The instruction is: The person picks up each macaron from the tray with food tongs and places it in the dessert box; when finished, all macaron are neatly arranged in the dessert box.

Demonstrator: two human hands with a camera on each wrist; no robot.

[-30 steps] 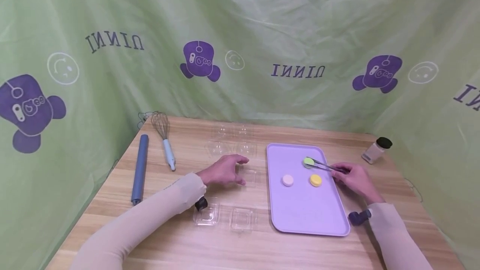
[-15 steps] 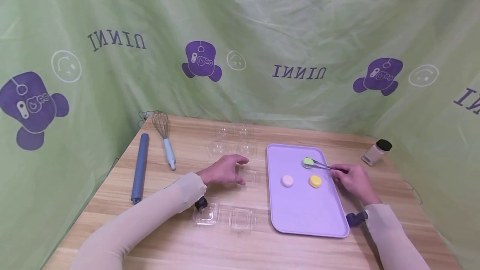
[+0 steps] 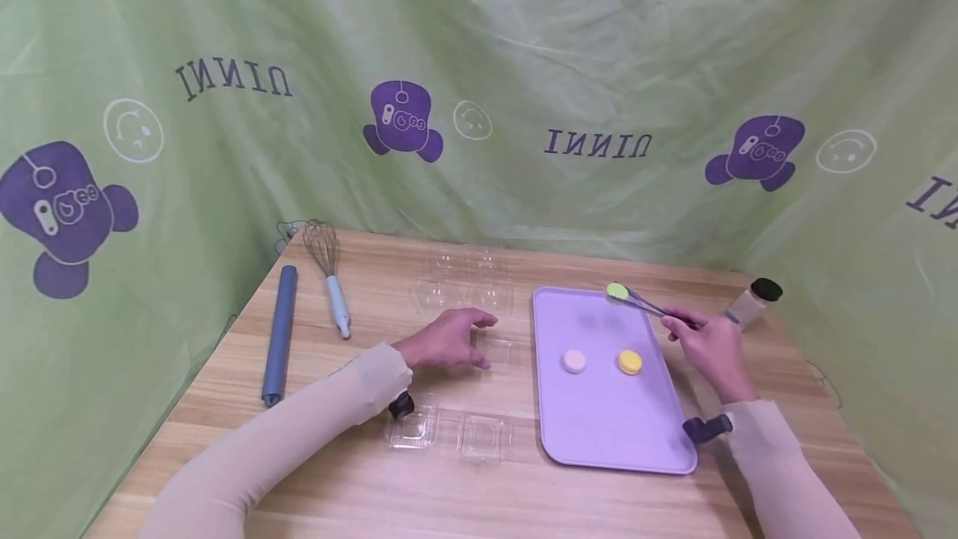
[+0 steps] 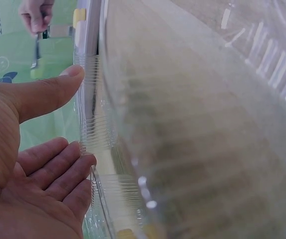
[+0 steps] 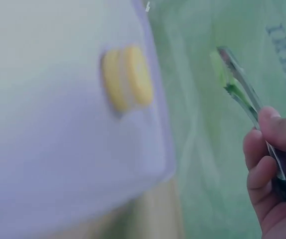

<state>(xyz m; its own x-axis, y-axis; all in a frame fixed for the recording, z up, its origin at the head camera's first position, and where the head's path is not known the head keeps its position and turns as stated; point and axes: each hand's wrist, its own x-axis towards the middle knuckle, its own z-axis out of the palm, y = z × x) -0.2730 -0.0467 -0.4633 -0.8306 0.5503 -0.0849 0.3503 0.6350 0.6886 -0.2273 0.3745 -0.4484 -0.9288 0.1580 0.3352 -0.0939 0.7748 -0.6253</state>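
Your right hand (image 3: 707,343) pinches the tongs (image 3: 649,306), which clamp the green macaron (image 3: 616,291) lifted above the tray's (image 3: 599,431) far edge. Pink macaron (image 3: 573,360) and yellow macaron (image 3: 629,362) remain there. Your left hand (image 3: 447,341), fingers relaxed, steadies an empty clear box (image 3: 496,352) mid-worktop.

Bare bench (image 3: 359,489) lies open along the near edge. Clear boxes (image 3: 449,435) crowd the middle; the tray (image 3: 606,431) fills the right, a rolling pin (image 3: 279,335) and whisk (image 3: 329,277) the left.
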